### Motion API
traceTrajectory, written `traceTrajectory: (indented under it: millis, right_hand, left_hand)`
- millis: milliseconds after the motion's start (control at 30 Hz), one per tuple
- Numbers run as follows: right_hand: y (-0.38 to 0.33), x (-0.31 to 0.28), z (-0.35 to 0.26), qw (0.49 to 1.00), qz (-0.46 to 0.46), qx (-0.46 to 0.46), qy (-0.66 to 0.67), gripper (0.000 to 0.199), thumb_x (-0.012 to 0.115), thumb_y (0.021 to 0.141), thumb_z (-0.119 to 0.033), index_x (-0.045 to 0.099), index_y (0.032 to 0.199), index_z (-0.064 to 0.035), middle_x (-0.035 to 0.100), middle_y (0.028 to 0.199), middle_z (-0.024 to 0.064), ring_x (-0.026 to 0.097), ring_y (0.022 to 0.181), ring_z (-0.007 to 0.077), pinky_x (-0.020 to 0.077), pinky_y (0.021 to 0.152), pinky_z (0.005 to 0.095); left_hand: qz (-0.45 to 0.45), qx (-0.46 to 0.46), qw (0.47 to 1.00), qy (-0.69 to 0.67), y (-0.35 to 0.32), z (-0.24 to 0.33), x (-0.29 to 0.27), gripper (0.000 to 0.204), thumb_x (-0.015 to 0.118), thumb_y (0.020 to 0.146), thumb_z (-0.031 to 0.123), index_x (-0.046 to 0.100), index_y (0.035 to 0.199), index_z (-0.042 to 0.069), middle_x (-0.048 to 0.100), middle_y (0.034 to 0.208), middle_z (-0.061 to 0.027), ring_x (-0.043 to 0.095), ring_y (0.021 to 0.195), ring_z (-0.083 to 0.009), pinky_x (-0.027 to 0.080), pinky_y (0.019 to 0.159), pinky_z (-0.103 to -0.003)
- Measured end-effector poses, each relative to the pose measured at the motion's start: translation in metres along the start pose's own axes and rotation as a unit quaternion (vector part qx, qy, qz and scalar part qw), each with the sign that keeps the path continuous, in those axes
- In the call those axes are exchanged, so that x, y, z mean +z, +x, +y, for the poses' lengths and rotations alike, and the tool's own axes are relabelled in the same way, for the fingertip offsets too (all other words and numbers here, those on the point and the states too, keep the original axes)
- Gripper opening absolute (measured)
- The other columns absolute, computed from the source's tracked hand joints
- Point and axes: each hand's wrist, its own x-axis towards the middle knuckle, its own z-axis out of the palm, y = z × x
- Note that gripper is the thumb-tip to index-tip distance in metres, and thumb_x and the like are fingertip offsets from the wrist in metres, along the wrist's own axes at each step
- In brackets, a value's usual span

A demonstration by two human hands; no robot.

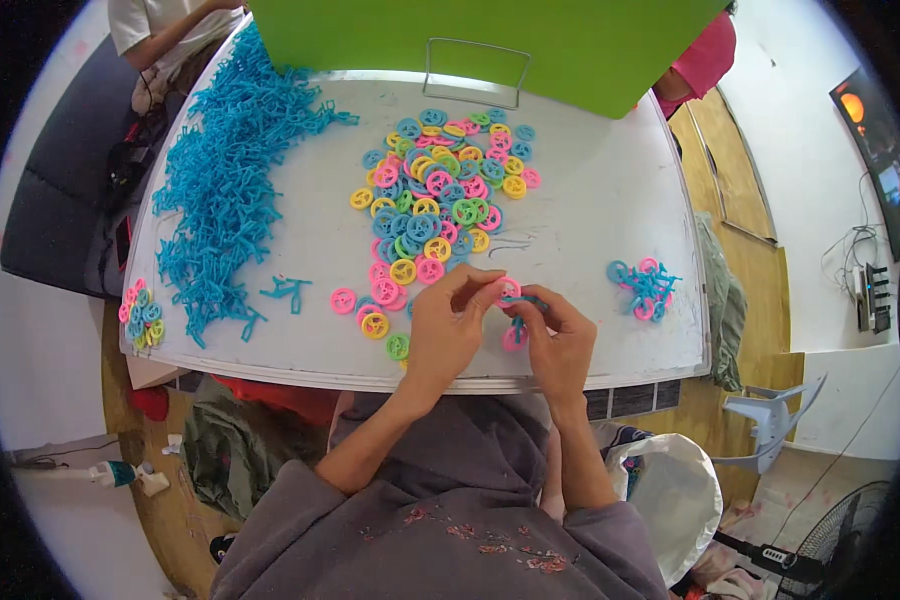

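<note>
Close to the table's front edge, my left hand [444, 335] pinches a small pink plastic wheel [510, 288] between thumb and fingertips. Against it, my right hand [560, 345] grips a blue branched plastic piece [518, 323], partly covered by the fingers. A second pink wheel [514, 339] shows just below; I cannot tell whether it is joined to the blue piece. Beyond my hands spreads a pile of spoked wheels [422, 226] in pink, blue, yellow and green. Further left lies a long heap of blue branched pieces [220, 170].
Blue pieces with wheels form a small cluster [644, 290] at the right of the white table [600, 190]. More wheels [142, 316] sit at its left corner. A green board [490, 45] with a wire handle stands at the back. Two other people are partly visible beyond. A white sack [675, 490] stands below right.
</note>
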Motion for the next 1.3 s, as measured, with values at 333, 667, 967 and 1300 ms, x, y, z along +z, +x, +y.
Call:
traceTrajectory:
  millis: [333,667,967,1300]
  right_hand:
    - [0.000,0.008,-0.007,0.999,0.025,0.037,0.022,0.021,0.067,0.089,-0.015,0.068,0.097,0.0041,0.071,0.080,0.0094,0.066,0.076,0.0100,0.0504,0.065,0.0233]
    - [-0.001,0.014,-0.005,0.999,0.041,0.016,0.016,0.017,0.066,0.089,-0.009,0.068,0.097,0.0053,0.071,0.080,0.0085,0.066,0.075,0.0108,0.0509,0.065,0.0223]
    - [0.006,0.006,0.002,0.989,0.013,-0.083,-0.120,0.015,0.067,0.085,-0.008,0.069,0.097,0.0015,0.071,0.080,0.0108,0.068,0.073,0.0136,0.0512,0.065,0.0254]
    - [0.003,0.013,0.004,0.997,0.033,-0.061,-0.036,0.016,0.064,0.090,-0.009,0.067,0.096,0.0047,0.070,0.076,0.0070,0.063,0.070,0.0075,0.0486,0.061,0.0216]
  left_hand:
    - [0.054,0.040,0.997,0.039,-0.008,0.008,0.008,0.017,0.062,0.090,0.006,0.066,0.105,-0.001,0.067,0.087,-0.0058,0.061,0.080,-0.0082,0.050,0.070,-0.023]
    - [0.062,-0.049,0.994,-0.079,-0.002,0.001,0.009,0.019,0.061,0.092,0.009,0.064,0.106,-0.003,0.067,0.094,-0.0084,0.065,0.083,-0.0124,0.056,0.073,-0.027]
    - [0.045,-0.040,0.996,-0.067,0.006,-0.004,-0.001,0.020,0.061,0.092,0.012,0.064,0.105,-0.003,0.066,0.095,-0.0072,0.065,0.080,-0.0126,0.057,0.071,-0.027]
    - [0.091,0.055,0.994,0.030,-0.002,0.000,0.010,0.014,0.063,0.089,0.006,0.067,0.100,-0.002,0.068,0.085,-0.0099,0.066,0.071,-0.0126,0.052,0.060,-0.025]
